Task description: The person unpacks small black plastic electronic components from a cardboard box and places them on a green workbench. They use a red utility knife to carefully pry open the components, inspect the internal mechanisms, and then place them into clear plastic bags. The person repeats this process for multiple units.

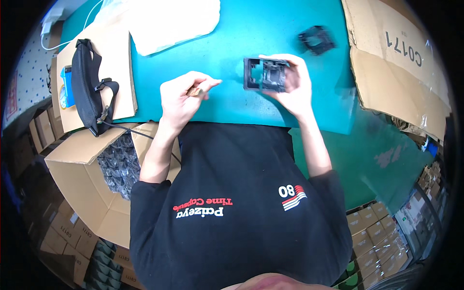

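Note:
My right hand (pixel 298 89) grips a black rectangular plastic housing (pixel 250 75) by its right end, above the green table mat. The housing has an open frame with a window through it, and finer parts inside look slightly smeared. To its left, my left hand (pixel 186 99) is closed, thumb and forefinger together, with a small tan piece (pixel 194 91) showing between the curled fingers. What that piece is, I cannot make out. A second black plastic part (pixel 316 39), blurred and roughly square, lies farther back on the right.
White plastic sheeting (pixel 174 24) covers the back left. A black waist bag (pixel 87 87) rests on cardboard (pixel 126 92) at left. Below it, an open carton (pixel 87 193) holds clear-wrapped items (pixel 118 164). Another large carton (pixel 401 67) borders the mat (pixel 232 43) at right.

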`<state>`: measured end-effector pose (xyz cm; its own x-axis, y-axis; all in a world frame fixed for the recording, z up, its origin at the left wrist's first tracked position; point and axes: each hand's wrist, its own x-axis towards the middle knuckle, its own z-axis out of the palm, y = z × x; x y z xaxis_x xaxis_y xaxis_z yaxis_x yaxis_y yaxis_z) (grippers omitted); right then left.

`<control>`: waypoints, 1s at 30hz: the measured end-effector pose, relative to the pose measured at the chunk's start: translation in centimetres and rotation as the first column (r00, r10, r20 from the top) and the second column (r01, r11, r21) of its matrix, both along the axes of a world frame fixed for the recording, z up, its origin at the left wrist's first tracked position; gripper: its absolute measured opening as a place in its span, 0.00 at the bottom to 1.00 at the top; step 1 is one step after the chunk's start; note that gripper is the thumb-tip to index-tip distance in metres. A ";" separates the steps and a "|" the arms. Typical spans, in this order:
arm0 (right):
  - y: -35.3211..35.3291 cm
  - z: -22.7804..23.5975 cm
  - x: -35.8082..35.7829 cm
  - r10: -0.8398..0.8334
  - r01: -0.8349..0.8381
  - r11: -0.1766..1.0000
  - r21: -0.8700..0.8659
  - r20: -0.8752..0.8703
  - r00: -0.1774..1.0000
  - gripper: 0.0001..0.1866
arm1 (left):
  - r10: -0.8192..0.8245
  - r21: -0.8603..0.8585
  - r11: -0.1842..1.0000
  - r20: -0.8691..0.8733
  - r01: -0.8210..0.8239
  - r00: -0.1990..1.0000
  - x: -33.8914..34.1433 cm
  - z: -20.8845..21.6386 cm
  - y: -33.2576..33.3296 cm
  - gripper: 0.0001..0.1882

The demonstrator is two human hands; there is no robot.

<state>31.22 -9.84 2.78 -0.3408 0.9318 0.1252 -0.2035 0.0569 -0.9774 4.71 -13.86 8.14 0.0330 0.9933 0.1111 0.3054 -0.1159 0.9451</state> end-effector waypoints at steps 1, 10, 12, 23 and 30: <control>0.2 -2.0 0.2 -0.006 0.008 1.000 -0.027 0.051 0.999 0.43 | -0.012 -0.039 0.999 -0.024 0.011 1.000 -0.6 -1.3 -0.2 0.10; 0.2 -3.0 2.9 -0.179 -0.034 0.957 0.288 0.677 0.714 0.45 | -0.086 -0.068 0.996 -0.413 0.064 0.906 -0.1 -3.3 -0.6 0.14; -0.1 -1.5 2.2 -0.178 -0.051 0.952 0.303 0.680 0.711 0.45 | -0.124 0.099 0.978 -0.435 0.184 0.892 0.6 -3.9 -0.6 0.24; 0.4 -2.7 1.1 -0.145 -0.069 0.945 0.320 0.600 0.786 0.38 | -0.297 0.131 0.837 -0.707 0.532 0.642 2.3 -5.0 0.4 0.29; 0.4 -2.8 1.5 -0.116 -0.068 0.959 0.276 0.596 0.795 0.45 | -0.272 0.235 0.817 -0.649 0.527 0.711 2.8 -5.5 0.4 0.28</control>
<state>32.71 -9.41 -0.03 -0.4094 0.9002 0.1486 0.4241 0.3319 -0.8426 7.48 -13.45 2.64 0.5985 0.7459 0.2922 0.5967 -0.6585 0.4587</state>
